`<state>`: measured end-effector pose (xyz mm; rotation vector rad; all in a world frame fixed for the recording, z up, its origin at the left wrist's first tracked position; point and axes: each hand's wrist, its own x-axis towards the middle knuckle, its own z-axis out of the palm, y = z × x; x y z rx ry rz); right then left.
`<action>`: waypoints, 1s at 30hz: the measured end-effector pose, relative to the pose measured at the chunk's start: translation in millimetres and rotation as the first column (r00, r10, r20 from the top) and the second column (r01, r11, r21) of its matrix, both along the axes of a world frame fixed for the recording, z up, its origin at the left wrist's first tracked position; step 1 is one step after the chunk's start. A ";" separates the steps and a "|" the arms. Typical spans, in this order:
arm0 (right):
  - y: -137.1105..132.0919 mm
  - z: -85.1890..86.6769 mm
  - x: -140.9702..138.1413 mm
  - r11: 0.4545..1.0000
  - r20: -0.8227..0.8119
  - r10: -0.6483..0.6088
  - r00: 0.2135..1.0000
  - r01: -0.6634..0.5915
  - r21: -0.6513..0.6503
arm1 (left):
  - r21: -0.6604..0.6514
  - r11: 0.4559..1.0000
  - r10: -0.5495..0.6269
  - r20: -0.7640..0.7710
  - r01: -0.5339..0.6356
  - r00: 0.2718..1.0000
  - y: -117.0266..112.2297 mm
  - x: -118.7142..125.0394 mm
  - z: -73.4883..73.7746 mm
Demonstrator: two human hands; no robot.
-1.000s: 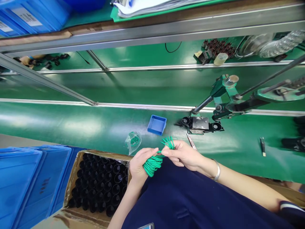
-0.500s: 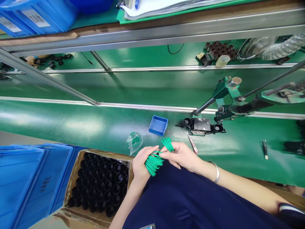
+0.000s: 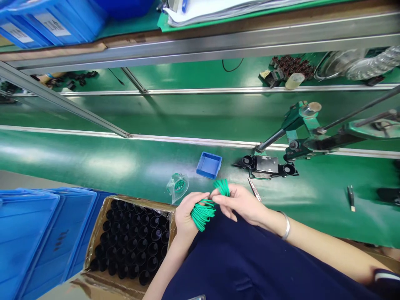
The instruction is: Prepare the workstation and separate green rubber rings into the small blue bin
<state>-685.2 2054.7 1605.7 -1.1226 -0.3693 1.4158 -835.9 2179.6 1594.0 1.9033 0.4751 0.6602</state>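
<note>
My left hand is closed around a thick bunch of green rubber rings that fans out below its fingers. My right hand pinches a smaller cluster of green rings at its fingertips, right beside the left hand's bunch. Both hands hover over my dark blue lap, just in front of the green bench. A silver bangle sits on my right wrist.
A small blue tray and a clear bag with green rings lie on the bench. A green hand press with a black fixture stands right. A cardboard box of black cylinders and blue crates are lower left.
The hands have kept working the rings close together with little shift. The view has drifted slightly, so everything sits a bit further right and lower.
</note>
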 end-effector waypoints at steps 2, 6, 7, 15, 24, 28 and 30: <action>0.7 -2.1 -5.7 0.999 0.047 0.051 0.998 -0.052 0.017 | 0.103 0.995 -0.001 -0.024 0.003 1.000 2.1 1.3 1.2; 1.4 -6.1 -7.5 1.000 0.115 0.027 0.993 -0.028 -0.001 | 0.131 0.991 -0.023 -0.048 0.030 0.999 2.9 3.8 5.8; 1.6 -6.7 -5.7 1.000 0.104 0.016 0.994 -0.016 -0.008 | 0.112 0.993 -0.026 -0.053 0.032 0.998 2.3 4.5 7.1; 2.4 -1.0 18.9 0.955 -0.011 -0.293 0.956 0.292 -0.052 | -0.229 0.969 0.091 -0.026 -0.095 0.995 -3.6 9.0 3.4; 6.4 -7.3 3.4 0.992 0.092 0.111 0.990 -0.105 -0.074 | 0.083 0.997 0.013 -0.081 -0.007 0.997 6.0 3.5 -14.3; 7.7 -9.0 5.9 0.996 0.045 0.073 0.996 -0.071 -0.050 | 0.287 0.955 -0.055 -0.086 0.078 0.995 11.2 3.3 -5.5; 7.8 -8.5 9.3 0.999 -0.016 -0.004 1.000 0.003 -0.033 | 0.320 0.945 -0.049 -0.075 0.071 0.996 11.8 2.5 -3.5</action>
